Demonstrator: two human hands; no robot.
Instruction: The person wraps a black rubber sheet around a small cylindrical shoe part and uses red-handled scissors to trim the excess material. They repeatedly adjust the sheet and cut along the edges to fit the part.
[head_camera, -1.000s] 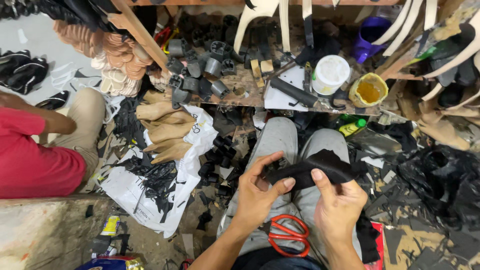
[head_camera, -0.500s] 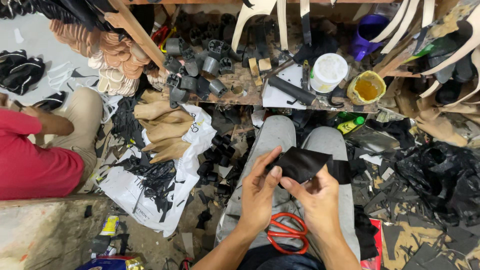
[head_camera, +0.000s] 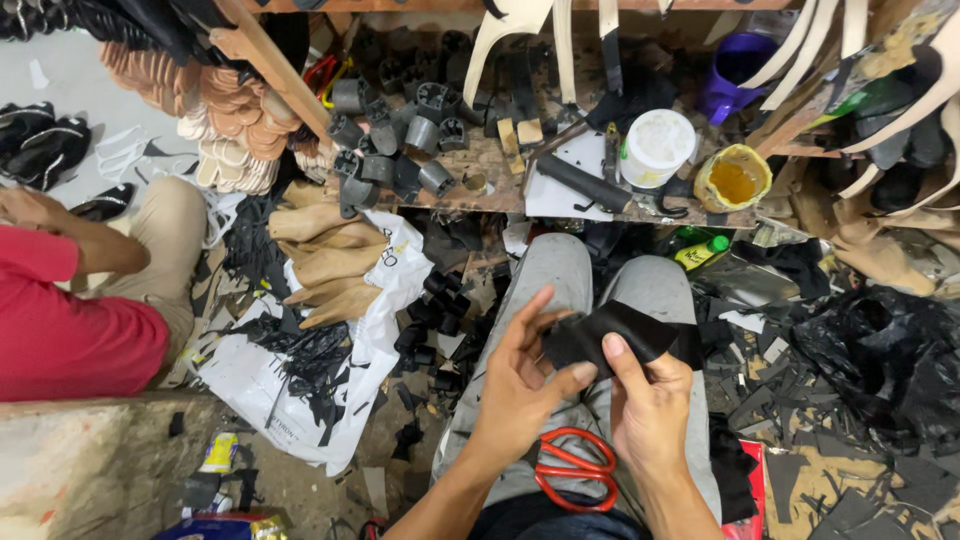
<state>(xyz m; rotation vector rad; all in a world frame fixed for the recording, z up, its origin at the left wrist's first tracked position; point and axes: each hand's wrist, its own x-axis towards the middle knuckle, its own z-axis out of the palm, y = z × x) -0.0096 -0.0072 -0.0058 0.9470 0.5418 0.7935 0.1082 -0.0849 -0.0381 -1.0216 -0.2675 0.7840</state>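
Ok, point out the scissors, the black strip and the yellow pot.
scissors (head_camera: 572, 470): head view, red handle loops.
black strip (head_camera: 622, 330): head view, middle of its top face.
yellow pot (head_camera: 703, 193): head view, left rim.

Two bare forearms, no sleeves, no watch/rings seen. Left hand (head_camera: 520, 385) & right hand (head_camera: 650, 405) ungloved. Legs in light grey trousers (head_camera: 560, 275), faded, a bit dusty. Dark top edge at bottom of frame.

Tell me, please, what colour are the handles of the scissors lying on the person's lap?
Red, seen in the head view: the scissors lie on the lap between both wrists.
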